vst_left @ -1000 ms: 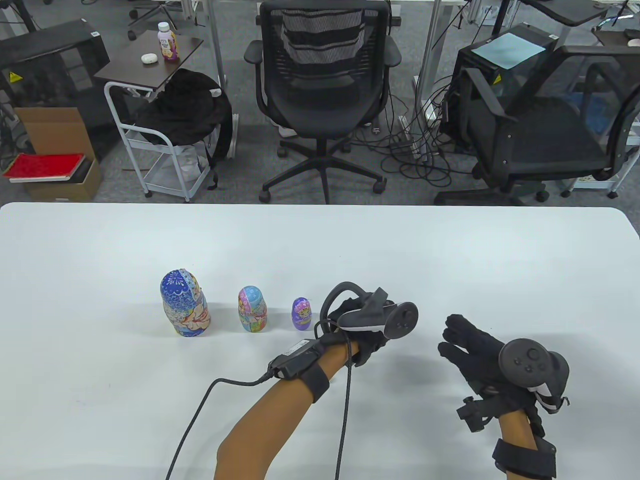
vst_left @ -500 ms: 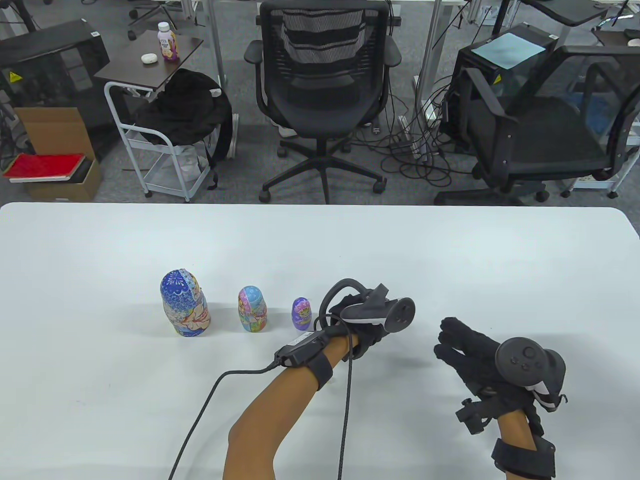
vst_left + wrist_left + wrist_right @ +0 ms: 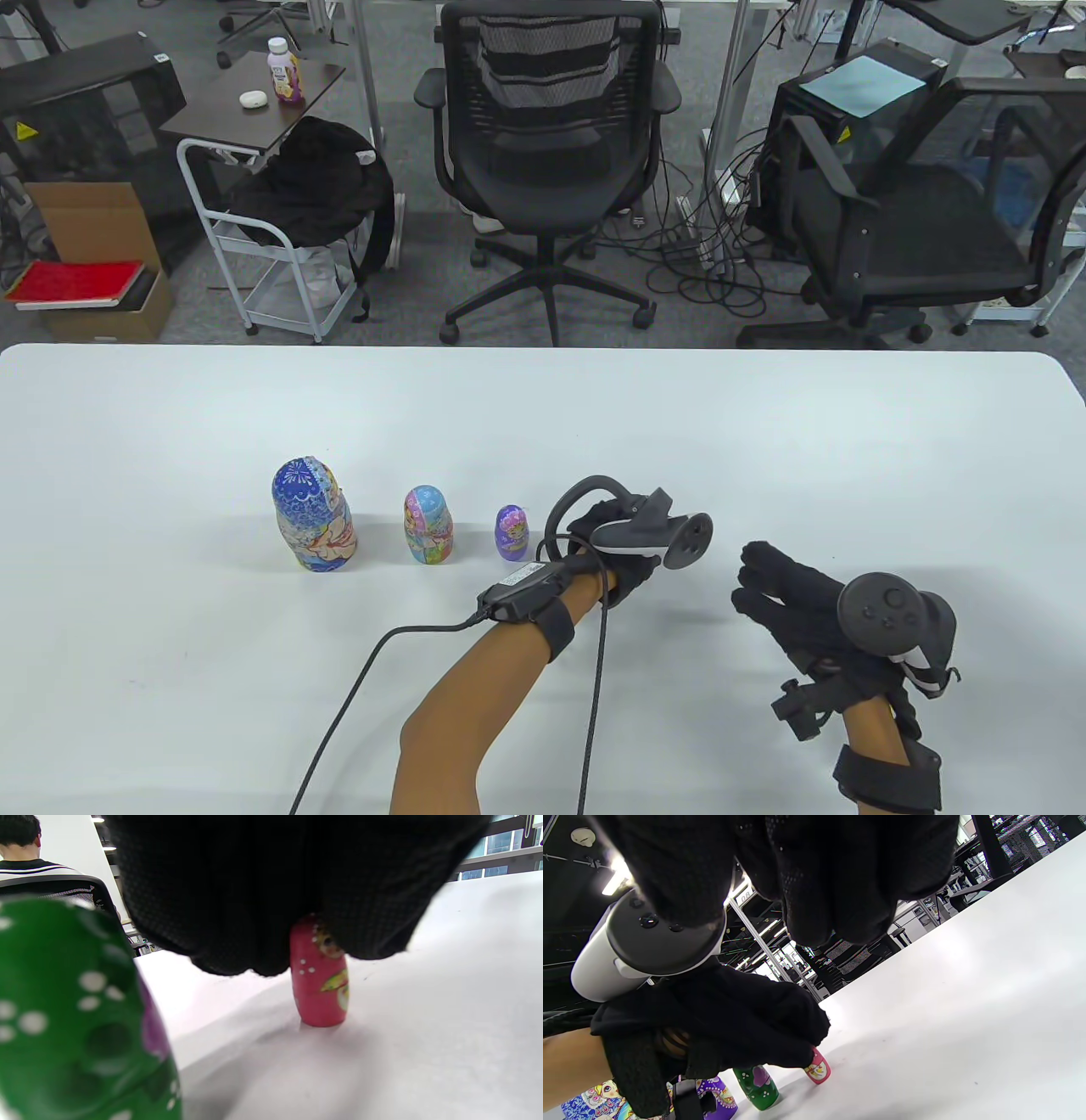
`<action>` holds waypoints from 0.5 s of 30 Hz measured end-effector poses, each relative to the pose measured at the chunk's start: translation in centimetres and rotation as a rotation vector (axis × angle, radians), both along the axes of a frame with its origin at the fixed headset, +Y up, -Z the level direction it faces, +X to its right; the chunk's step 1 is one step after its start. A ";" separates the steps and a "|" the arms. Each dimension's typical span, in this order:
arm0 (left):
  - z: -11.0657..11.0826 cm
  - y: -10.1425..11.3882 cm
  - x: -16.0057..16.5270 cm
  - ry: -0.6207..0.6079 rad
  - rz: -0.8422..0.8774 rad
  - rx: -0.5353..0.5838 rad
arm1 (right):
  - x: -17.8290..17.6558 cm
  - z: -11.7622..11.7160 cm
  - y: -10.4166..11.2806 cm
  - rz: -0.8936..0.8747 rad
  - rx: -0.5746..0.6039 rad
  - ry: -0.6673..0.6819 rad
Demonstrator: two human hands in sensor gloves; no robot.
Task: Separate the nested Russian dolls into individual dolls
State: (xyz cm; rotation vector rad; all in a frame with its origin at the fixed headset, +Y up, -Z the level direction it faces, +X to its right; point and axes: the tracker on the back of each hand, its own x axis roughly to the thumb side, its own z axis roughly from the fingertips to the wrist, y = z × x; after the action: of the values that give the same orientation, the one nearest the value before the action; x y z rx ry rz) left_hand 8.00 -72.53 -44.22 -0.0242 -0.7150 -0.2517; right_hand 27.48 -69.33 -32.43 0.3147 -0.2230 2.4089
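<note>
Presently my left hand (image 3: 612,552) pinches top of smallest red doll (image 3: 319,984), setting it upright on worktop (image 3: 543,407) toward near edge, extending row: blue doll (image 3: 312,516), pink doll (image 3: 428,525), purple doll (image 3: 512,534), green doll (image 3: 756,1081). Right hand (image 3: 793,594) relaxed, empty, hovers clear.

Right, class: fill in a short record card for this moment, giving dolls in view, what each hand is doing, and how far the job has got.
Dolls standing free: blue doll, pink-and-blue doll, purple doll, green doll
Smallest doll: red doll, upright on the white table
Left hand: fingers pinch the red doll's top
Right hand: fingers relaxed, holding nothing
Progress: five dolls out in a row; whether the red doll still opens cannot be told
</note>
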 end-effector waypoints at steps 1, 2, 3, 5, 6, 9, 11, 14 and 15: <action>0.1 0.2 0.0 0.000 0.002 0.006 | 0.0 0.0 0.0 0.013 0.004 -0.003; 0.2 0.6 0.0 -0.004 0.016 0.014 | 0.0 0.0 0.0 0.024 0.009 -0.004; 0.5 1.1 -0.1 -0.008 0.045 0.020 | 0.0 0.1 0.1 0.021 0.019 -0.005; 1.0 2.4 -0.4 -0.019 0.088 0.022 | 0.1 0.1 0.1 0.015 0.023 -0.010; 1.4 3.2 -0.6 -0.027 0.111 0.031 | 0.1 0.1 0.2 0.013 0.025 -0.011; 2.8 5.4 -1.6 -0.057 0.148 0.050 | 0.2 0.2 0.2 0.017 0.033 -0.019; 4.1 6.5 -2.7 -0.078 0.168 0.047 | 0.2 0.2 0.2 0.017 0.034 -0.019; 6.5 6.6 -4.9 -0.093 0.148 -0.001 | 0.3 0.2 0.1 0.009 0.038 -0.023; 7.3 6.3 -5.8 -0.090 0.119 -0.018 | 0.3 0.2 0.2 0.006 0.039 -0.025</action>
State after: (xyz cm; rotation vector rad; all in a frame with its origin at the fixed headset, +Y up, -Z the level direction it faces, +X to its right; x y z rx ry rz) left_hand 2.25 -66.23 -36.89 0.0124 -0.8052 -0.1330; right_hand 27.76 -69.16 -32.19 0.3038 -0.2814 2.4182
